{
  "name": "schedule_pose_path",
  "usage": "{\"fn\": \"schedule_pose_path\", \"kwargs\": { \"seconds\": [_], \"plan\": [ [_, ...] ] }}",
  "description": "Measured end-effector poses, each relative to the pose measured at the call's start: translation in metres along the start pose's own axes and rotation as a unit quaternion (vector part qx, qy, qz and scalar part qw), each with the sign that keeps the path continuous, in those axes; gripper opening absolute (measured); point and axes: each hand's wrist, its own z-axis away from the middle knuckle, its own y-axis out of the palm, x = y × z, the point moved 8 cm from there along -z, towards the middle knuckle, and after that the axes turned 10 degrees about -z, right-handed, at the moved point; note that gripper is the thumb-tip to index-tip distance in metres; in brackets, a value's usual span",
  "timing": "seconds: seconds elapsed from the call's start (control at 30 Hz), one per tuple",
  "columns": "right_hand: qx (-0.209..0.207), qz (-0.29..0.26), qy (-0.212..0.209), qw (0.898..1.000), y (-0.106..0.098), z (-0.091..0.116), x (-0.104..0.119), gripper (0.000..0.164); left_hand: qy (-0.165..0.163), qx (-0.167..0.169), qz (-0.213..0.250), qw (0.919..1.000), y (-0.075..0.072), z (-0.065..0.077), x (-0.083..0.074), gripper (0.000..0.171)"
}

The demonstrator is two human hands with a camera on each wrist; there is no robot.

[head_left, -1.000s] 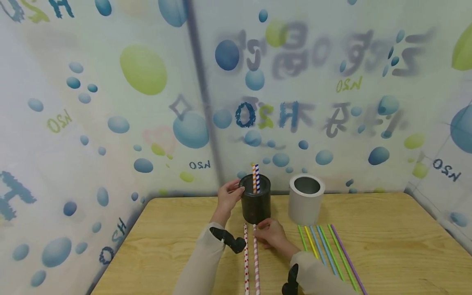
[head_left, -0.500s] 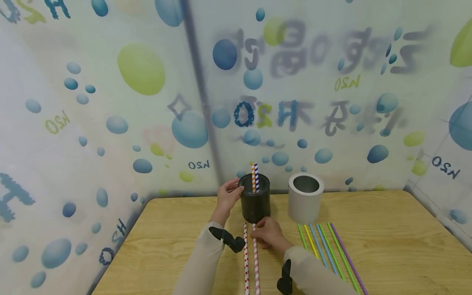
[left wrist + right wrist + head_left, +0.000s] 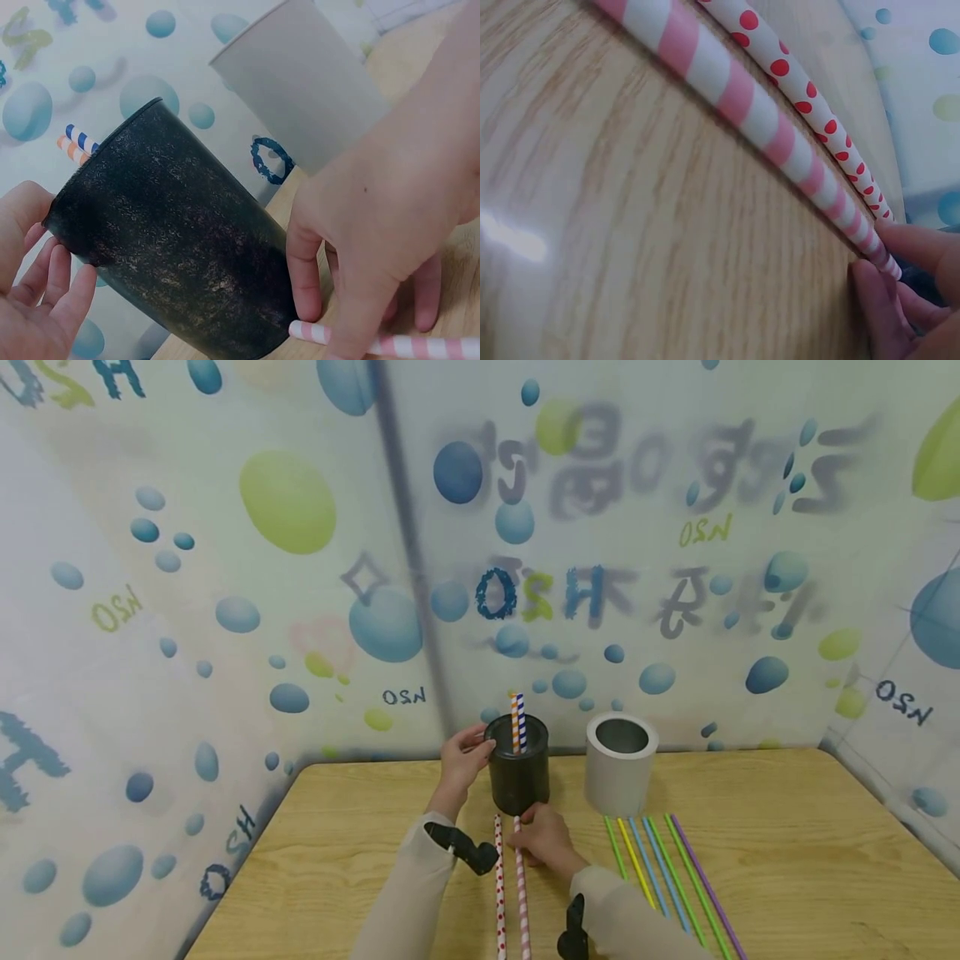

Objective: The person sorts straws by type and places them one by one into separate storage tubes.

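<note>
A black cup stands upright at the back of the table, with an orange-striped straw and a blue-striped straw sticking out of its top. My left hand holds the cup by its left rim, fingertips against the wall in the left wrist view. In front of the cup, a pink-striped paper straw lies on the table. My right hand pinches it near its far end, thumb on one side and fingers on the other in the right wrist view. A red-dotted straw lies just left of it.
A white-grey cup stands to the right of the black one. Several thin coloured sticks, including a yellow stick and a purple stick, lie in a row on the wooden table. A patterned wall backdrop rises behind.
My right wrist and sleeve have shifted a little to the left, while the fingers stay at the pink-striped straw. My left hand and the black cup have hardly moved.
</note>
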Motion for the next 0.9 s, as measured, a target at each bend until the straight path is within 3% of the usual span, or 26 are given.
{"fn": "schedule_pose_path", "kwargs": {
  "seconds": [0.6, 0.9],
  "plan": [
    [-0.012, 0.009, 0.003, 1.0, -0.001, 0.002, -0.003, 0.031, 0.004, -0.002, -0.004, 1.0, 0.001, 0.001, -0.002, 0.033],
    [0.012, -0.082, 0.021, 0.996, -0.002, -0.001, -0.015, 0.033, 0.0, 0.006, 0.0, 1.0, 0.001, 0.002, -0.004, 0.034]
  ]
}}
